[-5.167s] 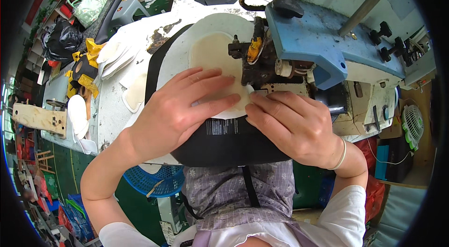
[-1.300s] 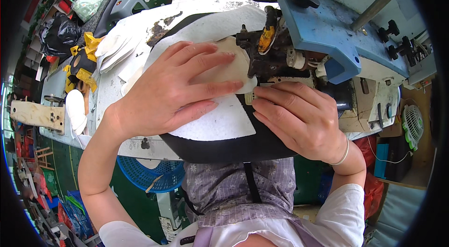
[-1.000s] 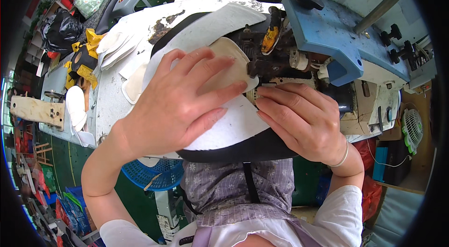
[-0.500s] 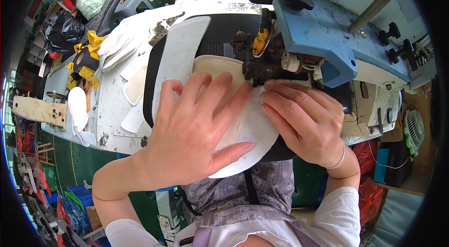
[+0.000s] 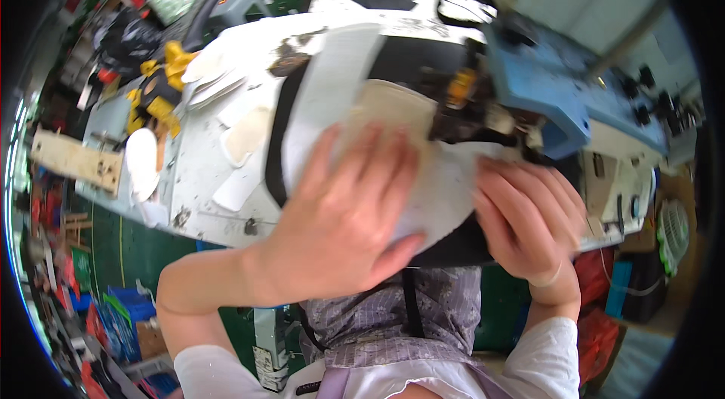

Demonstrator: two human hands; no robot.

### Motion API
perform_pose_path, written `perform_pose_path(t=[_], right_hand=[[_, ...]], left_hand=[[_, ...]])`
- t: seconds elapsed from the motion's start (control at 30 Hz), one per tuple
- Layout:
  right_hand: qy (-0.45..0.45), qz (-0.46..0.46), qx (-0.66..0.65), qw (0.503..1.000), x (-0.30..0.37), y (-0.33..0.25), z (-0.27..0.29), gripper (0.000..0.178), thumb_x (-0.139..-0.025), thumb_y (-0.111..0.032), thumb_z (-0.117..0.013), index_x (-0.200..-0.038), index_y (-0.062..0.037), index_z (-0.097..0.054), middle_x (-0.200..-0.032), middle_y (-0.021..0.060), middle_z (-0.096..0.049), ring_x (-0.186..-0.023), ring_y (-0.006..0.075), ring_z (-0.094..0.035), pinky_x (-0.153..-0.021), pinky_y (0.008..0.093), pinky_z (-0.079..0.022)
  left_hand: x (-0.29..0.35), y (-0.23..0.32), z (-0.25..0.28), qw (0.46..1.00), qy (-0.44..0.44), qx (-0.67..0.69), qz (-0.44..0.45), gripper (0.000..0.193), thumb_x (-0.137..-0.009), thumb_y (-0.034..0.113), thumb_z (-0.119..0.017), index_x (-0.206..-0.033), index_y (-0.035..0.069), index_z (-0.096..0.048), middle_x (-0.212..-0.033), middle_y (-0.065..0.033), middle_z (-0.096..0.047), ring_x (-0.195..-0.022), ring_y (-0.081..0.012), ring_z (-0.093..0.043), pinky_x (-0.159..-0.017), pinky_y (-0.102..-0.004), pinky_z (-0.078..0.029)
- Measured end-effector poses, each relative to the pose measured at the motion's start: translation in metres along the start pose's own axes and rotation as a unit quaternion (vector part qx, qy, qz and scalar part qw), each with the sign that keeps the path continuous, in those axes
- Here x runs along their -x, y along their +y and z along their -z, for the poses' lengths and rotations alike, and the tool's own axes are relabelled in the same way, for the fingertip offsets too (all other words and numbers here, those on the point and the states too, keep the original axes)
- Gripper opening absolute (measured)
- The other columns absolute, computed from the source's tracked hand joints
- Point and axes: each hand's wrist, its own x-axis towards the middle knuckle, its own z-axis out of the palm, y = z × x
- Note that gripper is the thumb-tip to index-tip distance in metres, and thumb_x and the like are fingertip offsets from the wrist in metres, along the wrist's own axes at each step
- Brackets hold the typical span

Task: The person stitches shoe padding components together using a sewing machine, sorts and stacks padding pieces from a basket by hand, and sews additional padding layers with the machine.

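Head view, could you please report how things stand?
Left hand spread over cream piece and white sheet. Right hand blurred, near sheet's right edge. Blue machine alongside.

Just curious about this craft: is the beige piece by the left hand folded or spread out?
Spread out, as far as shows: the beige piece lies flat beyond the left hand, which hides part of it.

At the centre of the frame, a white sheet (image 5: 447, 191) looks matt and soft, like felt or thick paper; the beige piece (image 5: 396, 106) on it looks smooth and matt. The black board (image 5: 414, 57) beneath is dull. At upper right, the sewing machine (image 5: 532, 70) shows scuffed blue paint and dark, grimy metal. The white desk (image 5: 198, 176) is stained and worn. Upper left: a glossy, crinkled plastic bag (image 5: 130, 43). Bottom centre: a cloth apron (image 5: 381, 317), matt and creased.
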Motion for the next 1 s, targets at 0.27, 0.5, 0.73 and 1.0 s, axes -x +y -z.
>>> perform_pose_path(t=[0.27,0.5,0.73,1.0], right_hand=[[-0.126,0.272,-0.231,0.925,0.054,-0.071,-0.086,0.015,-0.09,-0.017,-0.073,-0.103,-0.009,-0.072,-0.094,0.0037,-0.069,-0.083,0.0223,-0.066,-0.076,0.0364,-0.057],[-0.198,0.05,-0.321,0.925,-0.024,-0.101,-0.279,0.038,-0.092,-0.021,-0.072,-0.121,0.0013,-0.063,-0.143,0.0203,-0.049,-0.124,0.0336,-0.052,-0.103,0.0489,-0.046],[-0.273,0.044,-0.044,0.96,-0.06,-0.153,-0.351,0.035,-0.087,-0.016,-0.07,-0.117,0.0018,-0.064,-0.113,0.0152,-0.06,-0.111,0.0343,-0.057,-0.087,0.04,-0.053],[-0.119,0.106,-0.36,0.919,-0.031,-0.106,-0.28,0.018,-0.08,-0.003,-0.069,-0.097,-0.0043,-0.073,-0.1,0.0104,-0.07,-0.089,0.0276,-0.07,-0.076,0.0399,-0.058]], left_hand=[[-0.016,-0.024,-0.013,0.994,0.061,-0.066,-0.06,0.049,-0.085,0.028,-0.066,-0.121,-0.005,-0.064,-0.127,-0.0212,-0.064,-0.124,-0.0355,-0.061,-0.11,-0.0559,-0.042],[-0.02,-0.194,-0.014,0.932,0.347,-0.107,-0.012,0.038,-0.085,0.002,-0.057,-0.122,-0.003,-0.065,-0.122,-0.018,-0.068,-0.115,-0.0327,-0.066,-0.106,-0.0407,-0.05],[0.044,-0.35,-0.07,0.924,0.059,-0.099,0.365,0.044,-0.097,0.022,-0.061,-0.135,0.0,-0.06,-0.126,-0.0193,-0.066,-0.115,-0.0334,-0.065,-0.102,-0.0432,-0.049],[0.086,-0.227,-0.066,0.927,0.178,0.287,0.163,0.037,-0.097,0.022,-0.06,-0.128,0.001,-0.065,-0.127,-0.0186,-0.067,-0.122,-0.0359,-0.06,-0.109,-0.0463,-0.043]])
